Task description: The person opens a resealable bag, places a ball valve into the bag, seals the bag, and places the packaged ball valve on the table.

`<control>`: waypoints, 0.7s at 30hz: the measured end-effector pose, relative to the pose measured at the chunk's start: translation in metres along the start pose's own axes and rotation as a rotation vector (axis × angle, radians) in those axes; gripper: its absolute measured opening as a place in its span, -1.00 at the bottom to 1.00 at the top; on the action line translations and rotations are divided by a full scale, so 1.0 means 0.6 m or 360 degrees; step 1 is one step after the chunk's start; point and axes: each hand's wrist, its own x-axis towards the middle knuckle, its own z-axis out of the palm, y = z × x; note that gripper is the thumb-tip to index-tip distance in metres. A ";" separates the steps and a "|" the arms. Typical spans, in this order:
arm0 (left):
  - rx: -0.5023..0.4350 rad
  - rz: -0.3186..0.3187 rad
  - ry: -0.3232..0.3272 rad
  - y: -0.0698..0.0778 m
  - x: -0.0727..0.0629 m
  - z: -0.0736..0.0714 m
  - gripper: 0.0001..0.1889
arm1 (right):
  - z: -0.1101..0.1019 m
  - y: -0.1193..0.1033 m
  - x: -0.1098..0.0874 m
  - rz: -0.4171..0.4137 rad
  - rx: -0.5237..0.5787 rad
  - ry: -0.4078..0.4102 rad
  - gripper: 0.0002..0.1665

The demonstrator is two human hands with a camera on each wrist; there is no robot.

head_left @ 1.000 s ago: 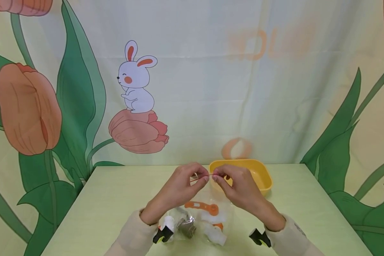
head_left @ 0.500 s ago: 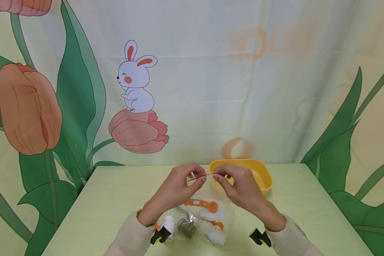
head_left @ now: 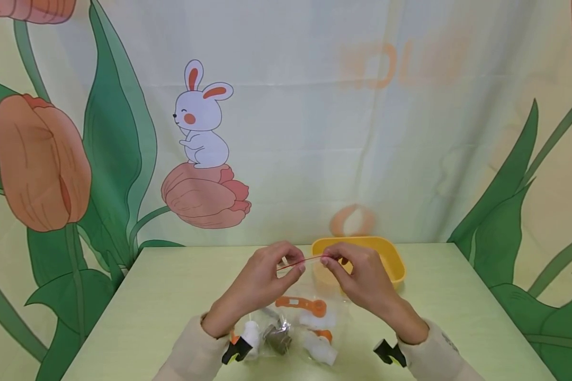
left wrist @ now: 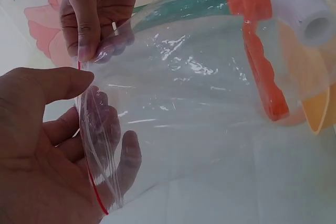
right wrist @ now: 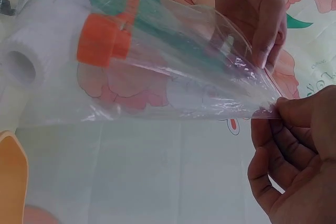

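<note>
Both hands hold the mouth of a clear zip bag [left wrist: 178, 93] that hangs between them. My left hand [head_left: 271, 275] pinches the red zip strip [left wrist: 98, 195] between thumb and fingers. At the right end of the strip, my right hand [head_left: 362, 275] pinches a corner. A short stretch of strip shows between the two hands. Inside the bag are an orange handle-like part [left wrist: 260, 72] and a white hollow tube-like part [left wrist: 315, 22]. In the head view, a brownish-grey part [head_left: 278, 338] and white parts [head_left: 320, 349] also show below the hands.
A yellow plastic basket [head_left: 396, 259] stands at the back of the pale green table [head_left: 162, 307], behind my right hand. A printed curtain [head_left: 291, 132] hangs along the table's far edge.
My left hand has shifted slightly left along the zip strip, and the right slightly right. More of the strip shows between them. Both still pinch the bag.
</note>
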 end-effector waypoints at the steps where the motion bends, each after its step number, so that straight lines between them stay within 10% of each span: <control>1: 0.0009 -0.0008 0.0006 -0.001 -0.001 0.000 -0.96 | -0.001 0.001 0.000 -0.0001 -0.0001 0.0006 -0.94; 21: 0.0047 -0.0028 -0.0019 -0.013 -0.008 -0.004 -0.96 | -0.003 0.007 -0.004 -0.0015 -0.0005 0.0041 -0.91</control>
